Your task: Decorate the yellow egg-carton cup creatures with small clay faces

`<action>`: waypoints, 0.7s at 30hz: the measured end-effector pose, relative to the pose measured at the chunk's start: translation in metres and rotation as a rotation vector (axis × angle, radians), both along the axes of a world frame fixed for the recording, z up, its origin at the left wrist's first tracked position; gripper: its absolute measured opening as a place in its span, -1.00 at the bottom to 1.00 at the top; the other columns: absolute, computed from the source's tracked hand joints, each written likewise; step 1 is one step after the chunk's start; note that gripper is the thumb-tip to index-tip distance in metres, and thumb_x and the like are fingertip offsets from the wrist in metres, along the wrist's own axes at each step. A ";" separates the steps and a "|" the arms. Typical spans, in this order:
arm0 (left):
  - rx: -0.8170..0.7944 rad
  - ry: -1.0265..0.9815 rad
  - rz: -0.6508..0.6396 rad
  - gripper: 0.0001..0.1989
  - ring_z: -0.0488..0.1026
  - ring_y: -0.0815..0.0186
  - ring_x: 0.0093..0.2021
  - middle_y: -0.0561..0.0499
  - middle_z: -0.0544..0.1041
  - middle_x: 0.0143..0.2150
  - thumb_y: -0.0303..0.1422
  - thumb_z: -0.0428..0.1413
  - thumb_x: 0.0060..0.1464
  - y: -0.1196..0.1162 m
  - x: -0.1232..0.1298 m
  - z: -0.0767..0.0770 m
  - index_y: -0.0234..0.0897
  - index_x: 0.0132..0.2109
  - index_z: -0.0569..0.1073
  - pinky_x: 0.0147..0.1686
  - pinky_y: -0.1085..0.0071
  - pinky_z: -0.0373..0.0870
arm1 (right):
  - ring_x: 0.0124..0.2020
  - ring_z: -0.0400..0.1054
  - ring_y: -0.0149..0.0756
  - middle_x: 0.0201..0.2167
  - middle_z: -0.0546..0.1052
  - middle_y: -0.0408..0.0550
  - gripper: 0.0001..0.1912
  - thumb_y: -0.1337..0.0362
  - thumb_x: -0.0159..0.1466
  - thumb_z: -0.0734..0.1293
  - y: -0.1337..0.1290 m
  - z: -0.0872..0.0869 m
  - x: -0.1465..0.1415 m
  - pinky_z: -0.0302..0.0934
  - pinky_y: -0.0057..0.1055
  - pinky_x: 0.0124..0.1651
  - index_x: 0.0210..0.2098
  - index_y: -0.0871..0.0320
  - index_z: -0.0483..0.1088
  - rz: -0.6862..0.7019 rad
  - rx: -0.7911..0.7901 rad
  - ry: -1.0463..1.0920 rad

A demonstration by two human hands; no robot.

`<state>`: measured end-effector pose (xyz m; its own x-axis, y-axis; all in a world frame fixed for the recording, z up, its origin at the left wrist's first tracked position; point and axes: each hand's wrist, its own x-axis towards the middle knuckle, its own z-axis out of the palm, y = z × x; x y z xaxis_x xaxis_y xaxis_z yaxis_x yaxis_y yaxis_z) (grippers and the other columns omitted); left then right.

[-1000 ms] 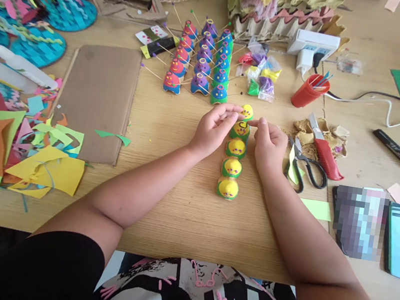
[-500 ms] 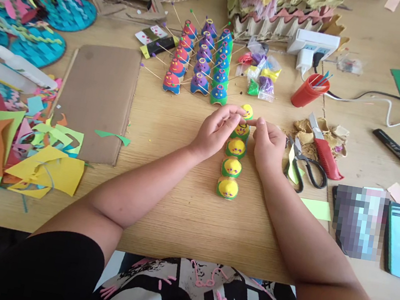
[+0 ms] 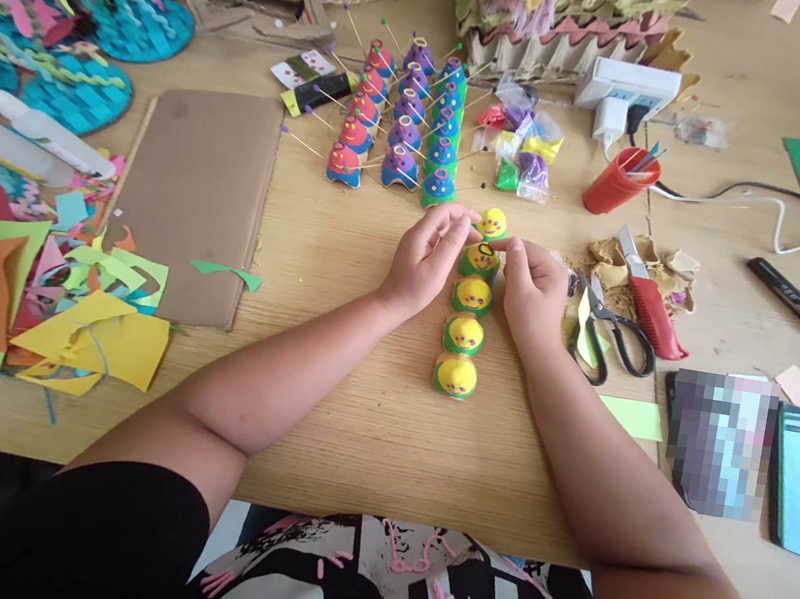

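Note:
A row of yellow-domed egg-carton cups [image 3: 473,294] with green bases and small dotted faces runs away from me. On the second cup from the far end sits a dark clay ring [image 3: 485,250]. My left hand [image 3: 432,252] is just left of that cup, thumb and fingers closed together near the ring. On the other side is my right hand [image 3: 535,285], closed, its index finger reaching to the ring's edge and its thumb beside that finger. Whether either hand pinches something small is hidden.
Red, purple and blue egg-carton strips with pins [image 3: 406,128] stand beyond. Rightward lie clay packets [image 3: 532,164], an orange cup [image 3: 620,183], scissors [image 3: 612,328] and a red-handled knife [image 3: 653,304]. Cardboard [image 3: 189,195] and paper scraps [image 3: 96,343] lie left.
My left hand has drawn back slightly to the left, uncovering more of the far cup's face and the dark ring. My right hand has shifted slightly left.

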<state>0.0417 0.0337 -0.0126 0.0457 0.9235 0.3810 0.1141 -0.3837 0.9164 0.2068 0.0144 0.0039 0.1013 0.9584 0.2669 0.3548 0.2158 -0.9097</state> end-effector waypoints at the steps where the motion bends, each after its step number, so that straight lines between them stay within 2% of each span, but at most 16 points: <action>1: 0.001 -0.002 -0.002 -0.46 0.68 0.25 0.00 -0.04 0.68 -0.05 0.19 -0.09 0.41 0.001 0.000 -0.001 -0.13 0.01 0.49 0.10 0.26 0.53 | -0.27 0.52 -0.20 -0.56 0.47 -0.11 -0.38 -0.25 0.43 0.26 0.000 0.000 0.000 0.37 -0.28 -0.12 -0.29 0.14 0.67 0.000 0.005 -0.014; 12: 0.009 -0.010 0.008 -0.49 0.69 0.24 -0.07 -0.05 0.71 -0.10 0.15 -0.06 0.42 -0.002 -0.001 0.004 -0.16 -0.02 0.52 0.01 0.25 0.58 | -0.32 0.50 -0.26 -0.44 0.57 -0.08 -0.34 -0.26 0.45 0.21 -0.001 0.000 0.000 0.33 -0.31 -0.21 -0.25 0.13 0.69 0.007 0.057 -0.096; 21: 0.007 -0.013 0.015 -0.49 0.70 0.23 -0.06 -0.05 0.71 -0.11 0.16 -0.06 0.42 -0.002 0.000 0.003 -0.16 -0.02 0.52 -0.01 0.25 0.58 | -0.31 0.50 -0.24 -0.46 0.55 -0.09 -0.37 -0.24 0.45 0.24 0.000 -0.002 0.001 0.35 -0.29 -0.18 -0.27 0.13 0.68 0.000 0.050 -0.072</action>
<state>0.0414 0.0316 -0.0097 0.0264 0.9213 0.3879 0.1077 -0.3884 0.9152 0.2079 0.0143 0.0023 0.0798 0.9436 0.3212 0.4190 0.2606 -0.8698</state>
